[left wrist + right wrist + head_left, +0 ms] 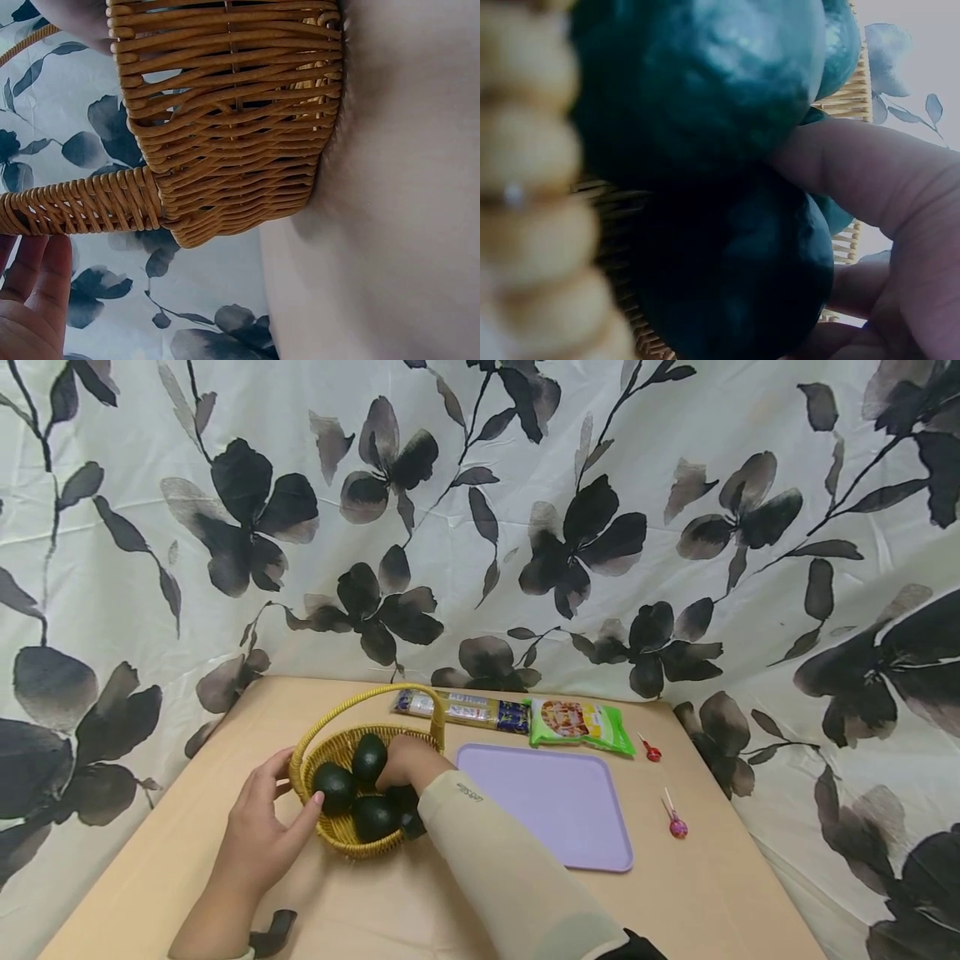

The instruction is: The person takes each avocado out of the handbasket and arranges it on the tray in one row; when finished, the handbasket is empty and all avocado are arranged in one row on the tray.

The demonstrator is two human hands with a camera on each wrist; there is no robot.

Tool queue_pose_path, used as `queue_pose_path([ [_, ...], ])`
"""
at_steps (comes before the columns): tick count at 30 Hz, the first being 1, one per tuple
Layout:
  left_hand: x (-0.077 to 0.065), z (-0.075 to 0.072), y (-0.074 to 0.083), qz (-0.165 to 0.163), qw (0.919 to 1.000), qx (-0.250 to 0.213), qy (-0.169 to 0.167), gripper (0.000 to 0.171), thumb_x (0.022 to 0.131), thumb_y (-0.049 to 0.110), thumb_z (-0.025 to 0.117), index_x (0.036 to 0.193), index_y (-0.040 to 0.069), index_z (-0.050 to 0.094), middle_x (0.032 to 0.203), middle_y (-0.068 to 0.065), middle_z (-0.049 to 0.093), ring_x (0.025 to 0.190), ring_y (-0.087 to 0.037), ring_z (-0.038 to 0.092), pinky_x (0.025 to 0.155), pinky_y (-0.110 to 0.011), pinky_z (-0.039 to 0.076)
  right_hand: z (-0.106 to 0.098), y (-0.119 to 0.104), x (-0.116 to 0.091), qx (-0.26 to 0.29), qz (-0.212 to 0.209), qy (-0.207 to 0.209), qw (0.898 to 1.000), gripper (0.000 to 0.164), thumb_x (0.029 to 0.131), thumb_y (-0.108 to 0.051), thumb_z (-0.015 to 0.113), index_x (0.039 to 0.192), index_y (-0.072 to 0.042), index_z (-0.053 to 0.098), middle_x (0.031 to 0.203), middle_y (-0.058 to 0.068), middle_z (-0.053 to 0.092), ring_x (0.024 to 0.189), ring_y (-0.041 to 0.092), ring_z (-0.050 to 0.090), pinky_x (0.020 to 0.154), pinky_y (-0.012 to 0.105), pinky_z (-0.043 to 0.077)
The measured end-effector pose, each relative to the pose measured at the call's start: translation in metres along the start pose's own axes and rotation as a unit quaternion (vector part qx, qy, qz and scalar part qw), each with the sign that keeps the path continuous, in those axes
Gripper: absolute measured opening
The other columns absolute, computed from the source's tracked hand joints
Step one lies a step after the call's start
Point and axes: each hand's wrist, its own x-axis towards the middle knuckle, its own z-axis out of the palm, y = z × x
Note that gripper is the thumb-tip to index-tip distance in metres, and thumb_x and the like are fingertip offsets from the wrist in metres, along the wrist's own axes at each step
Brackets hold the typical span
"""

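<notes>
A yellow wicker basket (360, 847) with a tall arched handle stands on the table and holds several dark green avocados (375, 818). My left hand (262, 835) holds the basket's left side, thumb at the near rim and fingers by the foot of the handle (82, 202). Inside the basket, my right hand (408, 762) reaches in from the right. Its thumb and fingers grip a dark avocado (735, 262), seen in the right wrist view. Another avocado (697, 82) lies against that one. In the head view, the right fingertips are hidden.
Right of the basket lies a lilac tray (547, 802), partly behind my right sleeve. A pack of spaghetti (465, 708) and a green snack bag (581, 725) lie along the back. Two lollipops, one red (652, 752) and one pink (678, 827), lie at the right.
</notes>
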Motion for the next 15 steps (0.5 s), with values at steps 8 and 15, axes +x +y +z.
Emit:
queue_pose_path([
  [8, -0.001, 0.0018, -0.002, 0.003, 1.0, 0.002, 0.003, 0.078, 0.086, 0.01, 0.078, 0.154, 0.01, 0.041, 0.136, -0.013, 0.057, 0.115, -0.019, 0.055, 0.102, 0.005, 0.032, -0.0036, -0.0003, -0.0034, -0.005, 0.001, -0.008, 1.0, 0.022, 0.078, -0.016, 0.087, 0.09, -0.01, 0.069, 0.086, 0.0, 0.066, 0.075, 0.017, 0.06, 0.065, 0.031, 0.057],
  [15, -0.0004, -0.0014, 0.002, 0.0, 1.0, -0.001, 0.007, 0.076, 0.085, 0.008, 0.078, 0.153, 0.009, 0.043, 0.134, -0.011, 0.058, 0.112, -0.021, 0.057, 0.101, 0.006, 0.032, -0.0096, -0.0019, -0.0055, -0.024, -0.018, -0.013, 0.999, 0.019, 0.08, -0.017, 0.084, 0.085, -0.012, 0.067, 0.081, 0.0, 0.065, 0.07, 0.016, 0.058, 0.059, 0.03, 0.054],
])
